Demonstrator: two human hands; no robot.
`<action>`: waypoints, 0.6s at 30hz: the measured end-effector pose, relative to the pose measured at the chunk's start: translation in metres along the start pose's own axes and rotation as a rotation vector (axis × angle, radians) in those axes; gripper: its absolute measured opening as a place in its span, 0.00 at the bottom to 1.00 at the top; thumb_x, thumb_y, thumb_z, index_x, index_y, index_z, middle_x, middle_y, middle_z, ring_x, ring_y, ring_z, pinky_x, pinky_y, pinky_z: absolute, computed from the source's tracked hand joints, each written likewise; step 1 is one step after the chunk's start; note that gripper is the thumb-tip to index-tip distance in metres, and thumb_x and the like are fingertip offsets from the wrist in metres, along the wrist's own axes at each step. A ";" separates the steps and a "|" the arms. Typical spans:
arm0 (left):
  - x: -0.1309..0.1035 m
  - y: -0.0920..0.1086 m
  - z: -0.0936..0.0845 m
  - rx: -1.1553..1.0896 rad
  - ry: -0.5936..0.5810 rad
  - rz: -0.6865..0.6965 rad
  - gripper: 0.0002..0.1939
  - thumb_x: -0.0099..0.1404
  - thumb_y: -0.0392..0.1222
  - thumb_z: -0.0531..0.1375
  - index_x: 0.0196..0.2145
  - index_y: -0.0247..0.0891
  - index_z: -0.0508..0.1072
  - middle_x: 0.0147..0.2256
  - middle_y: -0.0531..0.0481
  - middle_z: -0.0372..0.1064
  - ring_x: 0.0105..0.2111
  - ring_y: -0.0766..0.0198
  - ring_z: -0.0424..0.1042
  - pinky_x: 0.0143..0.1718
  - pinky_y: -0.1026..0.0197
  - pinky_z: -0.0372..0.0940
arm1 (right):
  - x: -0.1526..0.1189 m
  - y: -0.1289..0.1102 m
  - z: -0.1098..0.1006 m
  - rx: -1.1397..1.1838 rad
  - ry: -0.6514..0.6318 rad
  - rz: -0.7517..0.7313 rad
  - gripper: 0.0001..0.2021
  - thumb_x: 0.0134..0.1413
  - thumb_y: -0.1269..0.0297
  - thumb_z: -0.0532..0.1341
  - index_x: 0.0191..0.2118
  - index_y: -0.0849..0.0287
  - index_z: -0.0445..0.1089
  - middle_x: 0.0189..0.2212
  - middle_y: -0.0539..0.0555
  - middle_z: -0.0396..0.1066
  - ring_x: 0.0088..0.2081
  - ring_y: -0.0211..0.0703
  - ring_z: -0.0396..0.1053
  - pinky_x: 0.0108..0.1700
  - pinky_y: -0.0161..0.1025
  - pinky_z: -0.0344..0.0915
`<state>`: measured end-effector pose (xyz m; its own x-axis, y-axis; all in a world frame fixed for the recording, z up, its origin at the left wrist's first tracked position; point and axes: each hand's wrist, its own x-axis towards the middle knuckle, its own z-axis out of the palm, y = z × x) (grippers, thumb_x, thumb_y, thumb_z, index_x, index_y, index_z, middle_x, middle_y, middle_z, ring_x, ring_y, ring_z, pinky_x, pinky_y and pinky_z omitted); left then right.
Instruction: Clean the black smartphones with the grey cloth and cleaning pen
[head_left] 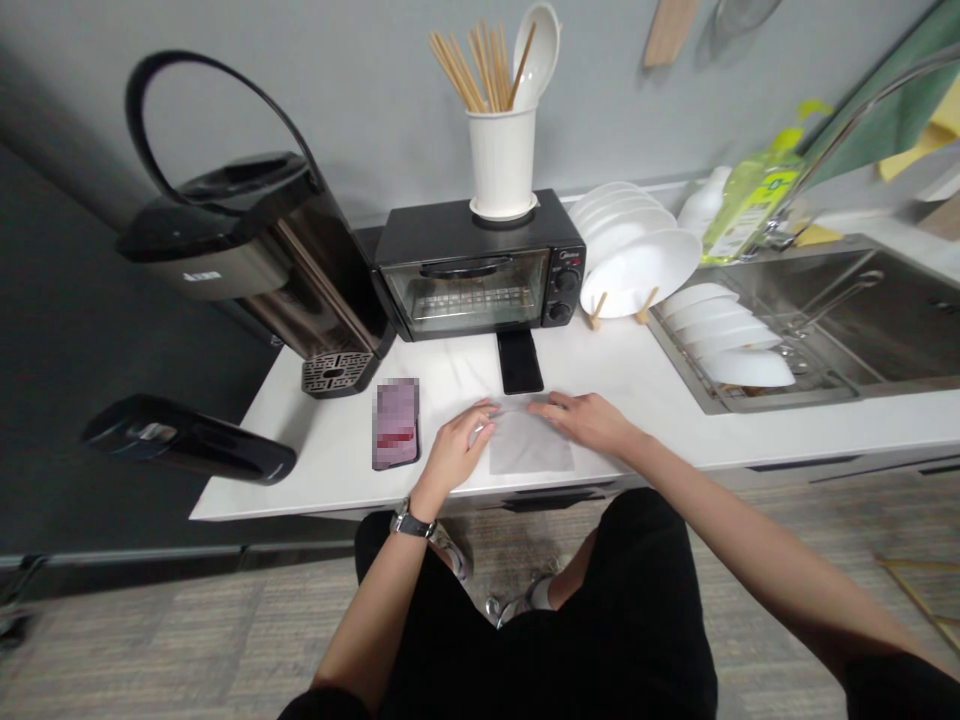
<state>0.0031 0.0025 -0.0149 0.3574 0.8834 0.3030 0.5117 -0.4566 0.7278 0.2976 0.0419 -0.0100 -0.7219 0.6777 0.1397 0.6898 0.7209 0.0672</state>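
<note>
A thin, see-through plastic bag (531, 446) lies flat on the white counter near its front edge. My left hand (459, 441), with a watch (411, 522) on its wrist, is closed on the bag's upper left corner. Thumb and fingers of my right hand (589, 420) pinch the bag's upper right edge. Just behind the bag a black phone-like slab (520, 362) rests on the counter. To the left of my left hand lies a phone (396, 424) with its lit screen blurred out.
A toaster oven (480, 270) stands behind, bearing a white cup (503, 160) of chopsticks and a spoon. At left are a water dispenser (277, 260) and a dark flask (202, 440). White plates (641, 270) stand in a rack beside the sink (862, 340), which holds several bowls (739, 345).
</note>
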 end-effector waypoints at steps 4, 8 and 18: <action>0.000 0.000 0.000 0.001 0.012 -0.008 0.12 0.79 0.47 0.53 0.40 0.42 0.71 0.56 0.43 0.78 0.66 0.56 0.70 0.67 0.46 0.66 | 0.000 -0.002 -0.003 0.029 -0.016 -0.011 0.22 0.72 0.69 0.51 0.65 0.48 0.67 0.49 0.56 0.77 0.27 0.38 0.69 0.28 0.36 0.53; 0.000 -0.001 0.001 -0.006 0.015 0.000 0.12 0.79 0.47 0.52 0.41 0.42 0.71 0.56 0.44 0.78 0.65 0.56 0.70 0.67 0.46 0.65 | -0.003 -0.001 -0.005 -0.004 -0.039 0.028 0.28 0.68 0.74 0.52 0.68 0.44 0.62 0.51 0.55 0.77 0.28 0.38 0.71 0.28 0.37 0.52; 0.000 0.000 0.001 0.001 0.026 -0.014 0.12 0.79 0.48 0.52 0.42 0.42 0.73 0.55 0.44 0.79 0.64 0.56 0.71 0.67 0.47 0.66 | 0.003 0.004 -0.004 -0.080 -0.016 0.049 0.31 0.67 0.75 0.52 0.71 0.44 0.58 0.50 0.56 0.76 0.28 0.39 0.71 0.29 0.38 0.53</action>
<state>0.0036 0.0028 -0.0153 0.3296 0.8920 0.3093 0.5171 -0.4446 0.7314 0.2986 0.0462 -0.0054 -0.6878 0.7143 0.1293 0.7258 0.6735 0.1400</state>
